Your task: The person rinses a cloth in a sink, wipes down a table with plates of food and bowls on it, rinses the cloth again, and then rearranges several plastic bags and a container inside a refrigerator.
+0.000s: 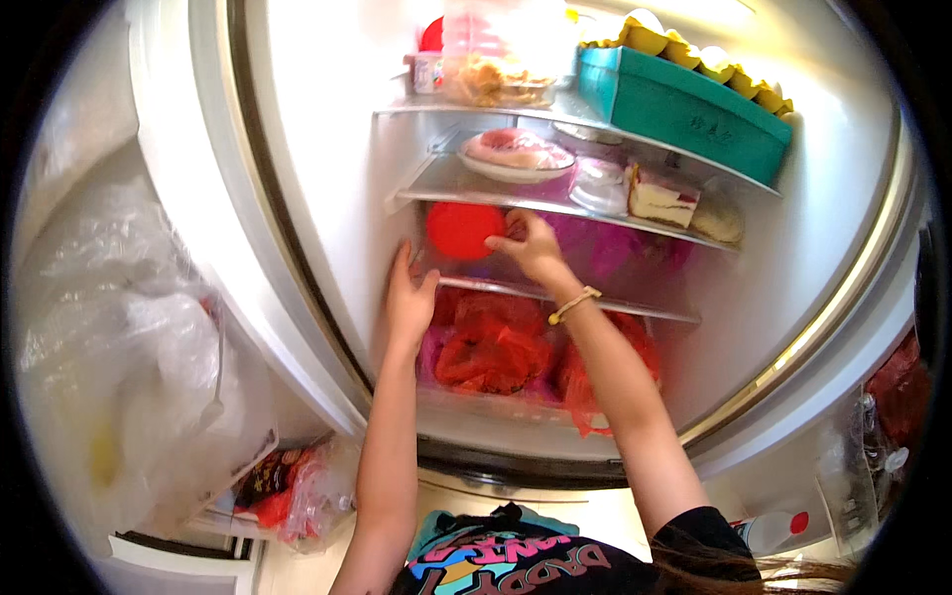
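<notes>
A round red lid or container [462,230] stands on the shelf below the plate, at the left side of an open refrigerator. My right hand [526,242] is at its right edge, thumb over the red face and fingers curled beside it in what looks like a pinch. My left hand [411,294] is lower, by the left inner wall, with fingers and thumb apart and nothing in it. Its thumb is close to the front edge of the shelf [483,284]. Purple bags [617,242] lie right of my right hand.
Above are a wrapped plate [517,156], boxed cake [662,197] and a teal box [692,104] beneath an egg tray [714,63]. Red plastic bags [491,357] fill the bottom. The open left door [245,297] holds plastic bags [141,335]; a bottle [770,529] is at the right door.
</notes>
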{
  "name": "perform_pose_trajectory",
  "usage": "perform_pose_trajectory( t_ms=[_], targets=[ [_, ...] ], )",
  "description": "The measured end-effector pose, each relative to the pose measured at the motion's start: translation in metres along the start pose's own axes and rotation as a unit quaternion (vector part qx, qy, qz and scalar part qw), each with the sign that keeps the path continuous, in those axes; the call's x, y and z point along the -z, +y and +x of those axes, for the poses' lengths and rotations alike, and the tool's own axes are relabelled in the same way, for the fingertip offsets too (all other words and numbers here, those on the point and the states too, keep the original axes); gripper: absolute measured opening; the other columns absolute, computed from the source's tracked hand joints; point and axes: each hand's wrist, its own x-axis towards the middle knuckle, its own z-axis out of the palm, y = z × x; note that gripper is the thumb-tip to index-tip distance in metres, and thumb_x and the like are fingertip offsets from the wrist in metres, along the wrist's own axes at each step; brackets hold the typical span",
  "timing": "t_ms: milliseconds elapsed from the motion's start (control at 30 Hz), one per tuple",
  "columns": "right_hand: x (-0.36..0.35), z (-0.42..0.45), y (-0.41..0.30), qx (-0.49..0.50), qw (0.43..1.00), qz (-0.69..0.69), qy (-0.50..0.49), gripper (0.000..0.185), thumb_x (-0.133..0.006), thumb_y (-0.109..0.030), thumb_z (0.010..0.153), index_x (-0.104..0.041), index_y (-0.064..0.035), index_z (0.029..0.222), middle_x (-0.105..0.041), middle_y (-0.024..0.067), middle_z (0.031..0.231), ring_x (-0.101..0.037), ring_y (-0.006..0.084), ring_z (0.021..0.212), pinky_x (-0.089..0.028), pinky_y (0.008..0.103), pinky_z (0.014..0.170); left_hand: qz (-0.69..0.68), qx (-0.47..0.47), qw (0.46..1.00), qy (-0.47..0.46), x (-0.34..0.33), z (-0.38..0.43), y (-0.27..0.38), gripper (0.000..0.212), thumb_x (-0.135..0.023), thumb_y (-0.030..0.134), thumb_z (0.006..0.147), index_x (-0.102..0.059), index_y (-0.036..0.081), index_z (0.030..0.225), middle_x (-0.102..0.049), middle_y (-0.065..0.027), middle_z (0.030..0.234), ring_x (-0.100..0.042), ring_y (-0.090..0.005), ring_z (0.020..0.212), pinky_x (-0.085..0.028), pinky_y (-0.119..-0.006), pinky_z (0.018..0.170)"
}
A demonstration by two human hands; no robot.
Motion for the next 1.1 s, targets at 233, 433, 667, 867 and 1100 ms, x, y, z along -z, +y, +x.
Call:
perform_pose_trajectory(
  t_ms=[233, 433, 667, 867, 1100],
  targets=[
    [0.021, 0.001, 0.02, 0.01, 0.999, 0.033, -0.017, 0.049, -0.08, -0.027, 0.074, -0.055, 0.0018, 0.105, -0.062, 0.0084, 0.093, -0.06, 0.0175, 0.083, -0.05, 0.0317, 0.075, 0.003, -0.005, 1.0, -0.001, 0.006, -0.005, 0.007, 0.059, -0.06, 0.011, 0.085, -0.037, 0.002, 0.139, -0.046, -0.0191, 0.137, -0.053, -0.0302, 0.118, -0.042, -0.038, 0.098],
    [0.029, -0.033, -0.009, -0.001, 0.998, -0.066, -0.012, 0.032, -0.067, -0.011, 0.082, -0.054, 0.0011, 0.109, -0.063, 0.0147, 0.097, -0.063, 0.0238, 0.09, -0.051, 0.0342, 0.078, -0.023, 0.026, 0.999, -0.027, 0.0, -0.008, 0.007, 0.055, -0.059, 0.009, 0.086, -0.039, 0.0, 0.137, -0.045, -0.0192, 0.138, -0.055, -0.0268, 0.114, -0.043, -0.035, 0.096],
    [0.072, -0.092, -0.008, 0.132, 0.973, -0.189, 0.03, 0.023, -0.061, -0.014, 0.085, -0.06, 0.0013, 0.103, -0.062, 0.0173, 0.099, -0.06, 0.0339, 0.094, -0.048, 0.0406, 0.085, -0.058, 0.032, 0.998, 0.006, -0.006, -0.01, 0.027, 0.034, -0.057, 0.006, 0.087, -0.054, -0.001, 0.12, -0.058, -0.0167, 0.12, -0.058, -0.0241, 0.106, -0.046, -0.034, 0.089],
    [0.103, -0.123, 0.031, 0.081, 0.96, -0.256, 0.074, 0.023, -0.056, -0.017, 0.089, -0.066, 0.0015, 0.099, -0.063, 0.0158, 0.103, -0.058, 0.0337, 0.098, -0.044, 0.0406, 0.089, -0.041, -0.049, 0.998, 0.002, -0.029, -0.001, 0.049, 0.028, -0.057, 0.005, 0.086, -0.06, 0.001, 0.113, -0.062, -0.014, 0.112, -0.059, -0.0242, 0.104, -0.045, -0.034, 0.092],
    [0.087, -0.158, 0.013, 0.169, 0.923, -0.316, 0.137, 0.024, -0.057, -0.008, 0.086, -0.062, -0.0016, 0.108, -0.059, 0.0134, 0.111, -0.054, 0.0332, 0.105, -0.041, 0.043, 0.094, 0.107, -0.143, 0.982, -0.063, -0.031, 0.007, 0.027, 0.035, -0.052, 0.009, 0.086, -0.061, 0.007, 0.119, -0.059, -0.0151, 0.12, -0.055, -0.0289, 0.113, -0.04, -0.036, 0.099]
  ],
)
